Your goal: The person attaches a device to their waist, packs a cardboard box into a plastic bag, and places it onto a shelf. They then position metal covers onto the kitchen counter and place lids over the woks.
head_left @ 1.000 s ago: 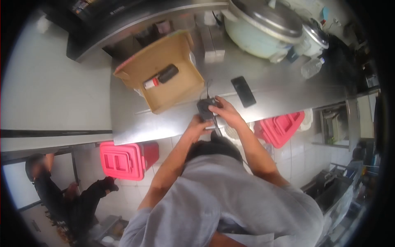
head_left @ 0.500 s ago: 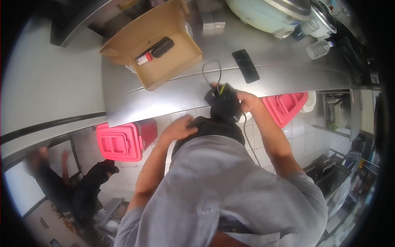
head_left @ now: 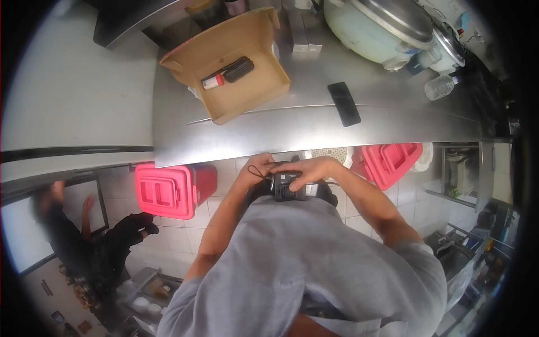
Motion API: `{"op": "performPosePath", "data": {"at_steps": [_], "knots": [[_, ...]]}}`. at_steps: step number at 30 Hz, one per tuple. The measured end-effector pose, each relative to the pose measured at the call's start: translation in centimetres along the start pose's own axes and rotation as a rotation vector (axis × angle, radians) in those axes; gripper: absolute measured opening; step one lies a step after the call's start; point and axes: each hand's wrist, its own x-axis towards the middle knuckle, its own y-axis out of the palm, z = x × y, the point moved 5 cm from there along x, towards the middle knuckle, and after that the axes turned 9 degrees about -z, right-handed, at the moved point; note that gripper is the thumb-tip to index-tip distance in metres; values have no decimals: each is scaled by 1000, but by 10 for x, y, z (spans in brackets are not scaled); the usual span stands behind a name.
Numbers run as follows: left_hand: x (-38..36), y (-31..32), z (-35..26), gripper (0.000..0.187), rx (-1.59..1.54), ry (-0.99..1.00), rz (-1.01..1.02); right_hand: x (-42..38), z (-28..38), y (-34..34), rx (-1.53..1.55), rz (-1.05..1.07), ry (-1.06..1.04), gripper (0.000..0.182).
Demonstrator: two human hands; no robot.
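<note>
Since the waist (head_left: 289,210) may brace it, a boxy black plastic-looking device (head_left: 282,192) sits gripped by the left hand (head_left: 255,167) at ten o'clock and the right hand (head_left: 315,167) at two, with an open brown cardboard box (head_left: 258,92) farther out at eleven on the silver steel tabletop (head_left: 241,133).

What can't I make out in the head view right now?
All in the head view:
Left hand: fingertips partly hidden by the right hand and black boxy device.
White print on that device: too small to read.
Pale-green round cooker: cut off by top edge.
</note>
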Motion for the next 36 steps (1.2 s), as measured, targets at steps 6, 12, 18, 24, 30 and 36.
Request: {"op": "performPosePath", "data": {"at_steps": [6,12,18,24,30,36], "knots": [[-9,5,-30,19,76,108,55,-31,9,6,-299,-253,199,78],[-13,5,-35,22,57,63,68,-44,25,11,-309,-334,140,81],[-16,-5,-50,25,188,35,-20,-29,16,22,-298,-531,-60,79],[-16,6,-46,24,125,69,-6,-41,22,15,-502,-443,186,77],[-17,1,-41,25,206,101,-21,-9,-5,34,-665,-540,146,67],[-17,-4,-45,22,501,270,-35,-3,2,33,-647,-556,150,57]]}}
